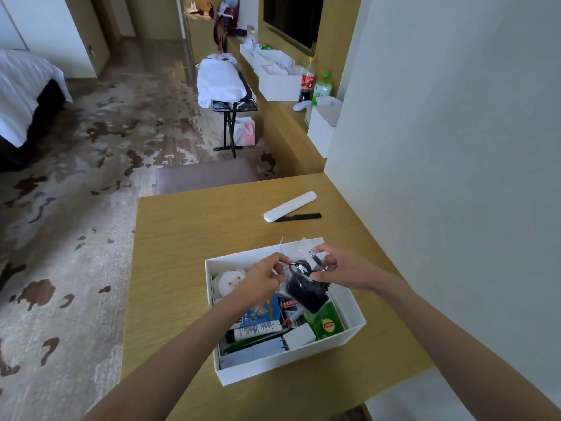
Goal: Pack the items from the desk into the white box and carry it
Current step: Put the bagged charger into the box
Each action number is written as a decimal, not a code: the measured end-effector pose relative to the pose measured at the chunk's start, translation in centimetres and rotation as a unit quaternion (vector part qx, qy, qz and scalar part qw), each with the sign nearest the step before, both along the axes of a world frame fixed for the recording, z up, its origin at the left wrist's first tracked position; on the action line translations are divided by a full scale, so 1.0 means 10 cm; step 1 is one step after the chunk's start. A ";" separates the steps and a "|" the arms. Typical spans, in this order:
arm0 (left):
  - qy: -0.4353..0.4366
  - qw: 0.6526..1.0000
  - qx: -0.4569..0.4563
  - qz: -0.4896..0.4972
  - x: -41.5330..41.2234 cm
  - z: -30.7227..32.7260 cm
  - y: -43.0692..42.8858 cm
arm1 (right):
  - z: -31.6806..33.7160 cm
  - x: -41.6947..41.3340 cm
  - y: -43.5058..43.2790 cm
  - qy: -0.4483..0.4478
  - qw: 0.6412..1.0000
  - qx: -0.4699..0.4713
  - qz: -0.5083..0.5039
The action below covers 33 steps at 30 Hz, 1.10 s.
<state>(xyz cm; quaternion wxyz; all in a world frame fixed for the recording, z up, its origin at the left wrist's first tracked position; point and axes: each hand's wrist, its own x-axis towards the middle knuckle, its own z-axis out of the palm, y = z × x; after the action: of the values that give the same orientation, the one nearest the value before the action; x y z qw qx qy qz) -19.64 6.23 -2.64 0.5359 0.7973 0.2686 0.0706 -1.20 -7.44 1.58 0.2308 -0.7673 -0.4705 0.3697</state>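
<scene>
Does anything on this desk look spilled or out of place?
Nothing looks spilled or damaged. The white box sits askew on the desk, and a white case and black comb lie unpacked beyond it.

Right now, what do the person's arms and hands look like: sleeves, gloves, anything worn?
Left hand and right hand are both bare, with no gloves. Both forearms are uncovered all the way to the frame edge, so no sleeve or cuff is in view. No watch, band or ring shows on either wrist or on the visible fingers. No markings or cables on them.
</scene>
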 end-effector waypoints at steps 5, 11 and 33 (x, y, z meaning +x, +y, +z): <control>-0.005 1.000 0.012 -0.006 0.09 0.06 0.04 | 0.09 0.11 -0.01 -0.042 0.999 0.020 -0.005; 0.070 0.994 0.061 -0.064 0.15 0.01 0.08 | 0.19 0.28 -0.03 -0.172 0.981 0.012 -0.094; 0.126 0.964 0.204 -0.110 0.10 -0.26 0.20 | -0.43 -0.06 0.39 -0.222 0.960 0.003 -0.173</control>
<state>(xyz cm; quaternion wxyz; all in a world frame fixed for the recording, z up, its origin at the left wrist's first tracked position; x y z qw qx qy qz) -18.61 8.26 -5.24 0.3280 0.9169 0.2243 -0.0370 -1.76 -3.54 -2.71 0.1834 -0.8988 -0.3714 0.1432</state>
